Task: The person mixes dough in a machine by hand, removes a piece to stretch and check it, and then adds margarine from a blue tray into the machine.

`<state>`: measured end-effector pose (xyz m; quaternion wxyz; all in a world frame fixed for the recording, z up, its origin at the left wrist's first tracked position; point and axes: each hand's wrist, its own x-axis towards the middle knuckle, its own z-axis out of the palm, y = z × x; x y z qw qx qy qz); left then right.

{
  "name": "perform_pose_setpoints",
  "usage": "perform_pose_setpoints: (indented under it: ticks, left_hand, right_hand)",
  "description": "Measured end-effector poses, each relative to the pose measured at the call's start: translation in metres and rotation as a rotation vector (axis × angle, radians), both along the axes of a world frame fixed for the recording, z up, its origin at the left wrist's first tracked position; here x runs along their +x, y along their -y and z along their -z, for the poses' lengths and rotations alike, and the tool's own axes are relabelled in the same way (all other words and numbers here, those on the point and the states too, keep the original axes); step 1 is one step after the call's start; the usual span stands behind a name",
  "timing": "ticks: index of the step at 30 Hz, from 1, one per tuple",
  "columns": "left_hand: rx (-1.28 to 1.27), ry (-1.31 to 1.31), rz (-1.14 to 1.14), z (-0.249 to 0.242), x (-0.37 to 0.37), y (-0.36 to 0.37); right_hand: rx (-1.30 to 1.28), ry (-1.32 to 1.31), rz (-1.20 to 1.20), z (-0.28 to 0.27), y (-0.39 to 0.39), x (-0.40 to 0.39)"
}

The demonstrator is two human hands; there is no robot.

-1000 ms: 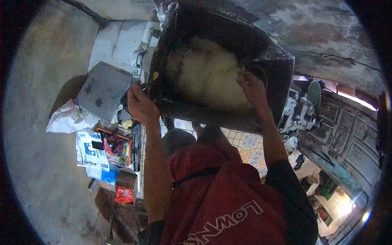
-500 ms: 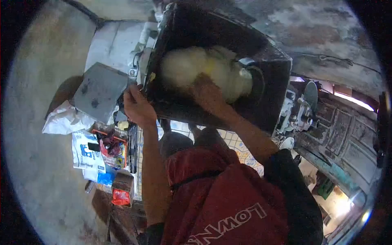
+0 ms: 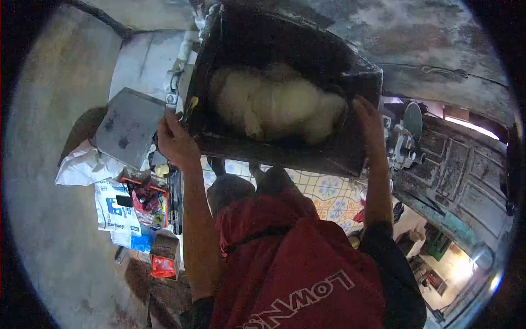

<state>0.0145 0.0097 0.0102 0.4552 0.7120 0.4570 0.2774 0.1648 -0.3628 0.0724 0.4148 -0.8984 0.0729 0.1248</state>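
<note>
Hands grip a dark hopper full of pale dough, one on each side.

Our left hand (image 3: 176, 141) clamps the left corner of the dark metal hopper (image 3: 307, 156) and our right hand (image 3: 370, 125) presses flat against its right wall, so the two hands sit well apart. Inside lies a soft, pale dough mass (image 3: 276, 109), slumped toward the near wall. We judge the hopper heavy and rigid, the dough sticky and yielding; the rim corners offer the firmest hold. Bags and packets (image 3: 123, 211) lie below left.
</note>
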Motion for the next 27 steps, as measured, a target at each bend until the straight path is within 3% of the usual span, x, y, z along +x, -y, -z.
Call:
perform_pose_setpoints:
  ticks: [5, 12, 15, 17, 20, 23, 26, 27]
  left_hand:
    - [-0.011, -0.04, 0.007, -0.011, 0.002, 0.002]
    - [-0.104, 0.088, -0.012, 0.008, -0.002, -0.002]
    - [-0.09, 0.154, 0.003, 0.014, -0.004, -0.004]
    - [0.069, 0.116, 0.022, 0.01, -0.003, -0.003]
    - [-0.119, 0.212, -0.029, -0.003, 0.002, 0.004]
    - [-0.042, 0.094, -0.058, 0.004, 0.002, 0.002]
    - [-0.014, 0.031, -0.017, 0.001, -0.001, 0.0]
    - [-0.06, 0.041, -0.038, -0.003, 0.001, 0.001]
  right_hand:
    - [-0.06, 0.076, -0.126, 0.023, 0.036, 0.006]
    - [-0.373, 0.077, -0.335, 0.016, -0.012, -0.001]
    - [-0.54, 0.151, -0.706, 0.038, -0.039, -0.002]
    - [-0.662, 0.022, -0.813, 0.07, -0.068, -0.007]
    - [-0.573, 0.349, -1.132, 0.194, -0.05, -0.007]
    - [-0.737, 0.489, -0.973, 0.123, -0.092, -0.022]
    - [-0.663, 0.47, -0.908, 0.114, -0.079, -0.001]
    - [-0.766, 0.295, -1.02, 0.096, -0.08, 0.006]
